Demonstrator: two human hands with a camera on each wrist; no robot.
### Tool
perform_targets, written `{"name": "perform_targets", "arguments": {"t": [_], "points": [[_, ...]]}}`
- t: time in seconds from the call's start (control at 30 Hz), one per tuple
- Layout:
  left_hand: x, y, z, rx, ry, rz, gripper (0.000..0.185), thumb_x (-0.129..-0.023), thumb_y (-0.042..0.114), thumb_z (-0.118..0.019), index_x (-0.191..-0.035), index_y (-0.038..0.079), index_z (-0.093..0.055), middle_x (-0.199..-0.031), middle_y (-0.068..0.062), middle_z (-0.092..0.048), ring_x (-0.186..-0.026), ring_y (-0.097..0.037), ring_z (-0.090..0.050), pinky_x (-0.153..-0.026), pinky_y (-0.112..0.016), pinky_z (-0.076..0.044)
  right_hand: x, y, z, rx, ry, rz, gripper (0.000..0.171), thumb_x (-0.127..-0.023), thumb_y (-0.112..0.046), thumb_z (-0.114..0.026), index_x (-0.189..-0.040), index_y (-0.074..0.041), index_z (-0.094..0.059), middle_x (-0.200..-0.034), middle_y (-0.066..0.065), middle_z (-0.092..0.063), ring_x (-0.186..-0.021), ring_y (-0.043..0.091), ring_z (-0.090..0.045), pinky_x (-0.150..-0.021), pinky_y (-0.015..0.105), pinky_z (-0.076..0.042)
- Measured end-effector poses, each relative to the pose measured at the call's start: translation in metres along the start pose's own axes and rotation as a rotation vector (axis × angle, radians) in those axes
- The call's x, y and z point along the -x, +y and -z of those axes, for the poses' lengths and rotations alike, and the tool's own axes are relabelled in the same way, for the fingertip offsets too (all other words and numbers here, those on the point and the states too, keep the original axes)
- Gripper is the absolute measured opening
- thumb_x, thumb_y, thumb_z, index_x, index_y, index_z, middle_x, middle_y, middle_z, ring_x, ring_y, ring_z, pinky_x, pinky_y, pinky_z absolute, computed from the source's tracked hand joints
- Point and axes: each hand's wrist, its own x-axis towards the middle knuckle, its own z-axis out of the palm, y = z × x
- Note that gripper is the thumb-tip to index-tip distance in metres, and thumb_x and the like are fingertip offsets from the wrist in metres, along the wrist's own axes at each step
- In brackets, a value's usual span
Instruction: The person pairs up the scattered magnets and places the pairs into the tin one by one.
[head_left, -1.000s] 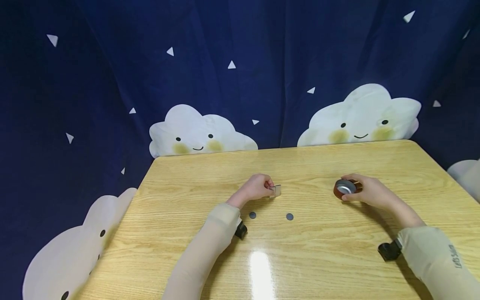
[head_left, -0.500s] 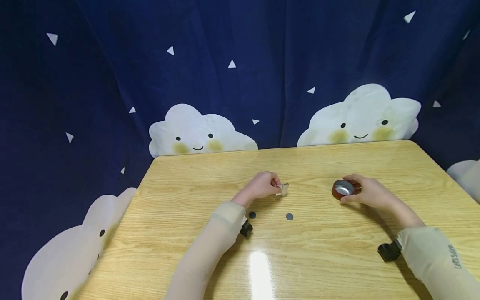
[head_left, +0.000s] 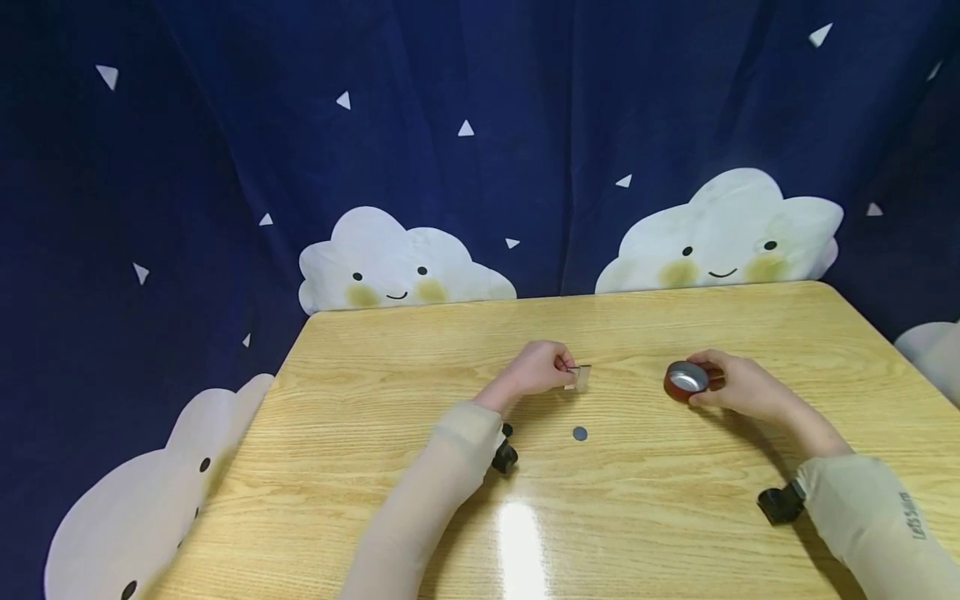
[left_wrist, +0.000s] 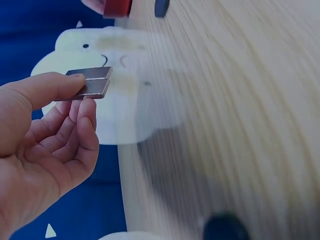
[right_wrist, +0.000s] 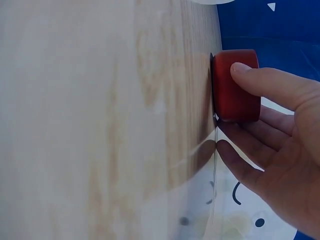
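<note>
While left fingers (left_wrist: 75, 82) pinch flat metal bars (left_wrist: 90, 82), right fingers (right_wrist: 260, 82) round red cylinder (right_wrist: 235, 85).

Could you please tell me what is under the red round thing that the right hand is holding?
The red round thing stands straight on the wooden table, gripped by the right hand. Its silver top faces up. Its underside is covered, so anything beneath cannot be seen.

You can read only one bit of lettering, small dark print that looks like "Let's Slim", running along the beige stretch sleeve (head_left: 885, 521) just behind your right hand (head_left: 742, 387).
</note>
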Motion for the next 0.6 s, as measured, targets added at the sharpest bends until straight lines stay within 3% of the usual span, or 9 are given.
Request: {"name": "perform_targets", "arguments": {"t": [0.27,0.6], "points": [[-0.009,0.017,-0.011,0.069,0.034,-0.023,0.008,-0.079,0.017,-0.069,-0.081,0.011,-0.064,-0.069,0.007,-0.057,-0.061,-0.003,-0.049,-0.059,-0.012,-0.039,0.0,0.003,-0.001,-0.005,0.002,0.004,0.061,-0.074,-0.028,-0.075,-0.12,0.004,-0.049,-0.105,0.017,-0.06,-0.096,0.03,-0.059,-0.072,0.03,-0.047],[-0.012,0.024,-0.016,0.149,0.047,-0.019,0.009,-0.079,0.017,-0.069,-0.081,0.01,-0.063,-0.07,0.006,-0.056,-0.061,-0.004,-0.048,-0.056,-0.013,-0.039,-0.001,0.003,-0.002,-0.02,0.006,0.018,0.061,-0.074,-0.031,-0.075,-0.12,0.001,-0.05,-0.105,0.017,-0.061,-0.094,0.03,-0.06,-0.071,0.029,-0.048]]}}
